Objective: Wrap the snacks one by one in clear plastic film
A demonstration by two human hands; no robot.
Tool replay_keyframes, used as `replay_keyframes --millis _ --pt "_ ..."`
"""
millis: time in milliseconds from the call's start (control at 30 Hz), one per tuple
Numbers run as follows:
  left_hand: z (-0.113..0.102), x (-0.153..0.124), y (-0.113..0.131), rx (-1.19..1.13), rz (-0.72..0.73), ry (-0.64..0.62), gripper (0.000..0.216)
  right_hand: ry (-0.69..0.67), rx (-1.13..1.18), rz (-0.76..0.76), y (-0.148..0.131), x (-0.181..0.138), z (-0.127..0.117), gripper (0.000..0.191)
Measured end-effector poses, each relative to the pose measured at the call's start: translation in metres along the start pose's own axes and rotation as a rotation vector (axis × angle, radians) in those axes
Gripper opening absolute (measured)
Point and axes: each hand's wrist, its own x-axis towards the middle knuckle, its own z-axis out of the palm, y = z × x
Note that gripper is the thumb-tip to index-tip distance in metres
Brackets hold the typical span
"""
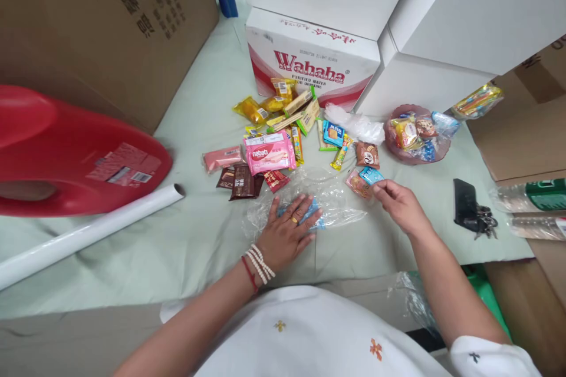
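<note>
My left hand [288, 230] lies flat with fingers spread on a clear plastic bag [329, 197] that has a blue packet [312, 213] inside it. My right hand [398, 200] pinches a small blue snack packet [370, 175] beside a pink packet [357, 184]. Several snack packets lie scattered beyond the bag, among them a pink nabati wafer pack [269, 153], a brown chocolate packet [243, 182] and yellow packets [252, 109].
A pink bowl [393, 144] holding snacks sits at the right. A Wahaha carton [309, 59] and white boxes stand behind. A red plastic tub [66, 153] and a white roll [88, 232] lie left. Keys with a black fob [469, 206] and bottles [535, 197] lie right.
</note>
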Motion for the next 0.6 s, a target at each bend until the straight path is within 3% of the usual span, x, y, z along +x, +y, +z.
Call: replay_keyframes --millis 100,233,333,400,500,600 --pt "-0.004 0.001 0.0 0.001 0.026 0.06 0.058 -0.039 -0.196 -0.258 -0.017 0.031 0.009 0.036" --pt "-0.011 -0.005 0.008 0.073 -0.025 0.228 0.054 -0.211 -0.437 -0.613 -0.044 0.073 0.055 0.043" --pt "-0.009 -0.011 0.014 0.112 -0.047 0.267 0.048 -0.32 -0.606 -0.613 -0.061 0.094 0.094 0.062" --pt "-0.005 -0.015 0.016 0.11 -0.06 0.215 0.047 -0.409 -0.67 -0.517 -0.069 0.103 0.111 0.056" --pt "0.001 -0.018 0.016 0.106 -0.076 0.157 0.048 -0.558 -0.583 -0.465 -0.076 0.105 0.112 0.02" --pt "0.005 -0.019 0.017 0.113 -0.095 0.146 0.047 -0.6 -0.433 -0.654 -0.078 0.089 0.094 0.022"
